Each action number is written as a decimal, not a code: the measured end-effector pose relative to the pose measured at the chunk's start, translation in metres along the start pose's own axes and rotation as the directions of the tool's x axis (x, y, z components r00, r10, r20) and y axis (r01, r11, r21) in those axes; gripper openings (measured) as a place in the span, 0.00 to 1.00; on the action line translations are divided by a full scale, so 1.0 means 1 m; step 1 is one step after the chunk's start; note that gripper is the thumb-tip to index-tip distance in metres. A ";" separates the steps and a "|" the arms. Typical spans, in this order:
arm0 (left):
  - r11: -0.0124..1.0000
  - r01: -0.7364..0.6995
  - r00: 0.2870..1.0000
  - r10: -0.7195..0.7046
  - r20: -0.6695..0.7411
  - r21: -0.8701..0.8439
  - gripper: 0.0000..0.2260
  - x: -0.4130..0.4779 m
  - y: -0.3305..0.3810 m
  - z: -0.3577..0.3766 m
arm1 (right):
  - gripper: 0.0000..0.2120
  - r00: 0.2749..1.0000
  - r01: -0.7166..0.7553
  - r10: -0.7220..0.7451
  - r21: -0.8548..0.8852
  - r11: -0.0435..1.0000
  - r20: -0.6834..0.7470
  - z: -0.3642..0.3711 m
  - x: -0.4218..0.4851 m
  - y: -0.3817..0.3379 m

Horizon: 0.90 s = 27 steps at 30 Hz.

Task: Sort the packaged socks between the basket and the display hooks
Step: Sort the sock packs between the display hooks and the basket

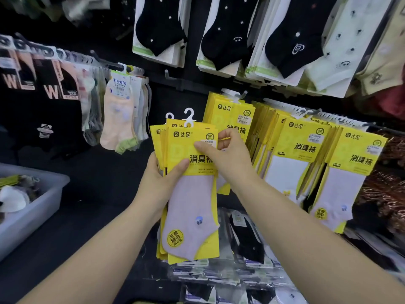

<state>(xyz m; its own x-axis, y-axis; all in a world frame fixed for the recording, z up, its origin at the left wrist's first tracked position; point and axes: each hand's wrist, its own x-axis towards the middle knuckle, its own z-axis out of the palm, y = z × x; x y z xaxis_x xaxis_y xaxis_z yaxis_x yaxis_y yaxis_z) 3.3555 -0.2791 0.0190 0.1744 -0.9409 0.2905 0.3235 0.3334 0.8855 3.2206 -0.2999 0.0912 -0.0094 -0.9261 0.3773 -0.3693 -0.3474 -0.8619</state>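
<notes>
**Both hands on one bundle of yellow sock packs**

The left hand [162, 178] clamped the bundle [190, 216] at its left edge, thumb across the front card. The right hand [228, 154] pinched the front pack's top right corner. Two white hanger loops [189, 115] stuck up above the grip. Three hanging bunches of like packs [304, 148] were behind and right of it, and one grey basket [50, 194] sat well left.
</notes>
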 end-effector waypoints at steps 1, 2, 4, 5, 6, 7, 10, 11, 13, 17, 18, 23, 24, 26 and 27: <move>1.000 0.005 1.000 -0.005 0.009 -0.018 0.26 -0.001 -0.001 0.002 | 0.20 1.000 0.007 -0.007 0.014 1.000 -0.018 -0.003 0.001 0.001; 0.999 0.008 1.000 -0.008 0.012 -0.033 0.27 -0.001 -0.002 0.003 | 0.18 1.000 -0.008 0.009 0.059 0.998 -0.010 -0.008 0.003 0.002; 0.999 0.013 1.000 -0.012 0.016 -0.047 0.28 -0.002 -0.005 0.005 | 0.13 0.998 -0.050 0.043 0.179 0.983 0.043 -0.016 0.004 0.006; 0.999 0.013 1.000 -0.012 0.019 -0.046 0.28 -0.002 -0.006 0.006 | 0.11 0.997 -0.061 0.049 0.221 0.973 0.061 -0.019 0.004 0.008; 0.999 0.010 1.000 -0.010 0.021 -0.040 0.27 -0.002 -0.007 0.007 | 0.09 0.997 -0.065 0.051 0.244 0.968 0.065 -0.021 0.004 0.011; 1.000 0.009 1.000 -0.008 0.019 -0.029 0.27 -0.002 -0.009 0.008 | 0.07 0.997 -0.067 0.054 0.259 0.964 0.056 -0.022 0.004 0.012; 1.000 0.008 1.000 -0.008 -0.004 -0.008 0.25 0.000 -0.011 0.008 | 0.07 0.997 -0.073 0.079 0.322 0.944 -0.004 -0.032 0.009 0.012; 1.000 0.004 1.000 -0.004 -0.014 -0.003 0.24 0.001 -0.011 0.006 | 0.08 0.995 -0.069 0.086 0.326 0.943 -0.039 -0.038 0.013 0.009; 1.000 -0.016 0.999 0.016 -0.034 0.015 0.21 0.003 -0.010 0.000 | 0.09 0.989 -0.041 0.085 0.319 0.947 -0.124 -0.053 0.021 0.005; 0.990 -0.072 0.992 0.084 -0.097 0.119 0.15 0.007 -0.008 -0.015 | 0.06 0.966 0.014 0.072 0.327 0.945 -0.248 -0.071 0.038 -0.004; 0.985 -0.084 0.989 0.100 -0.107 0.151 0.15 0.008 -0.008 -0.018 | 0.05 0.961 0.022 0.063 0.306 0.952 -0.268 -0.072 0.042 -0.007; 0.974 -0.092 0.981 0.124 -0.147 0.209 0.15 0.010 -0.008 -0.034 | 0.06 0.970 0.008 0.041 0.200 0.980 -0.238 -0.066 0.061 -0.019; 0.971 -0.094 0.981 0.128 -0.149 0.220 0.15 0.010 -0.008 -0.036 | 0.05 0.972 0.015 0.026 0.175 0.984 -0.233 -0.065 0.064 -0.021; 0.966 -0.094 0.981 0.131 -0.144 0.239 0.16 0.010 -0.007 -0.041 | 0.05 0.973 0.041 -0.011 0.125 0.991 -0.233 -0.065 0.068 -0.023; 0.965 -0.094 0.982 0.131 -0.139 0.244 0.15 0.010 -0.007 -0.043 | 0.06 0.972 0.054 -0.032 0.087 0.995 -0.232 -0.064 0.070 -0.024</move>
<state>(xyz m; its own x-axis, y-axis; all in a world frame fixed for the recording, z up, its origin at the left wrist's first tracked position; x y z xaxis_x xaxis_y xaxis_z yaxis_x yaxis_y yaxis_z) 3.3949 -0.2879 0.0004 0.3425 -0.8715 0.3510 0.0686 0.3958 0.9158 3.1690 -0.3472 0.1603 -0.2126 -0.8549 0.4732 -0.2867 -0.4084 -0.8666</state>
